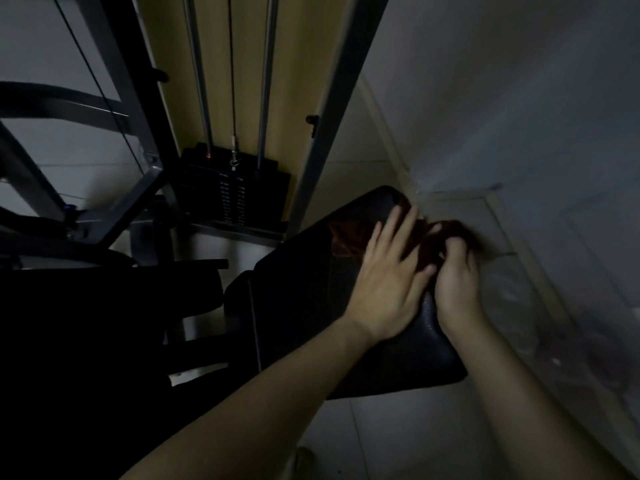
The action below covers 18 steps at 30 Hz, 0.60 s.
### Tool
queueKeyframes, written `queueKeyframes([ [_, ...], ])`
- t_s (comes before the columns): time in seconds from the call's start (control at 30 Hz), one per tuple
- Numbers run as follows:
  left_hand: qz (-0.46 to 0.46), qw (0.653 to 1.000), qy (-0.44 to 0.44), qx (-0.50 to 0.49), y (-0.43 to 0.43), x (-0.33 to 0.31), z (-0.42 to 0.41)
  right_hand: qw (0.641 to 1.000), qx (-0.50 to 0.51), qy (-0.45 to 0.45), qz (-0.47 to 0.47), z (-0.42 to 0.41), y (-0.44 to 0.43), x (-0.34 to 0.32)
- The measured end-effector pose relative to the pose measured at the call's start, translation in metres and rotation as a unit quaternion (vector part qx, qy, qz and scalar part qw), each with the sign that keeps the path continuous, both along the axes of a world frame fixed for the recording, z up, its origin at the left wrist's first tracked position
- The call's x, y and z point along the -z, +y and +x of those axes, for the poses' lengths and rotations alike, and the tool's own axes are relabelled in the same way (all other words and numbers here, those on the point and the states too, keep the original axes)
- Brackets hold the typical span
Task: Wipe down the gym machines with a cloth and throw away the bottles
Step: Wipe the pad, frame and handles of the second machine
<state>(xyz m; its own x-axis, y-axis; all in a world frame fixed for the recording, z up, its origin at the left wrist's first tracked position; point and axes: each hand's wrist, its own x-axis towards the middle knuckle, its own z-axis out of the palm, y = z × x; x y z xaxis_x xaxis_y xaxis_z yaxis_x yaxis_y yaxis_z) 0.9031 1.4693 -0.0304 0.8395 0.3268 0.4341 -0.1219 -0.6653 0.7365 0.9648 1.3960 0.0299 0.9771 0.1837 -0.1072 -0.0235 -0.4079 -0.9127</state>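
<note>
Item under inspection: a reddish-brown cloth (348, 235), lying bunched on the far end of a black padded seat (304, 306) of a gym machine. Part of it spills over the pad's right edge.

The left hand (388, 282) lies flat on the pad with its fingers straight and spread, the fingertips pressing on the cloth. The right hand (457, 278) is just beside it at the pad's right edge, its fingers curled round a bunch of the cloth. Both are blurred.

The pad surface is dark, grained upholstery with a seam running along its left side, and it sits tilted in view.

Behind the pad stands a black weight stack (232, 192), with two metal guide rods (199, 81) and a thin cable (231, 81) rising from it in front of a yellowish panel. A grey frame upright (332, 109) runs alongside on the right. More grey frame members (114, 81) cross on the left.

The room is dim. A grey wall (519, 98) fills the right side, meeting a pale tiled floor (398, 431) at a light skirting.

Limits of observation: the lower left is near black, so the machine parts there cannot be made out. Pale, translucent clutter (512, 299) lies on the floor by the wall, too faint to identify. Markings on the weight stack are illegible.
</note>
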Motion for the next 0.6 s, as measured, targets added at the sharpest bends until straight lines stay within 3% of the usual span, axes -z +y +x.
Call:
queueKeyframes([
  [0.07,-0.016,1.000,0.017,-0.020,0.020,0.054,-0.024,0.999,-0.036,-0.018,0.003,0.002,-0.002,0.007],
  [0.13,-0.152,0.975,0.091,-0.136,0.045,0.123,-0.054,0.996,-0.074,-0.040,-0.010,0.004,-0.001,0.010],
  [0.23,-0.356,0.862,0.240,-0.269,0.070,0.197,-0.094,0.993,-0.092,-0.066,-0.028,0.007,0.000,0.014],
  [0.33,-0.460,0.771,0.293,-0.328,0.069,0.205,-0.087,0.990,-0.104,-0.082,-0.045,0.007,0.002,0.012],
  [0.37,-0.453,0.773,0.291,-0.335,0.060,0.188,-0.079,0.990,-0.105,-0.085,-0.043,0.006,0.001,0.012],
  [0.5,-0.380,0.883,0.151,-0.232,-0.013,0.070,-0.050,0.992,-0.099,-0.077,-0.012,0.003,0.001,0.007],
  [0.6,-0.206,0.973,0.034,-0.101,-0.060,0.007,-0.035,0.996,-0.080,-0.025,0.036,0.001,-0.005,0.000],
])
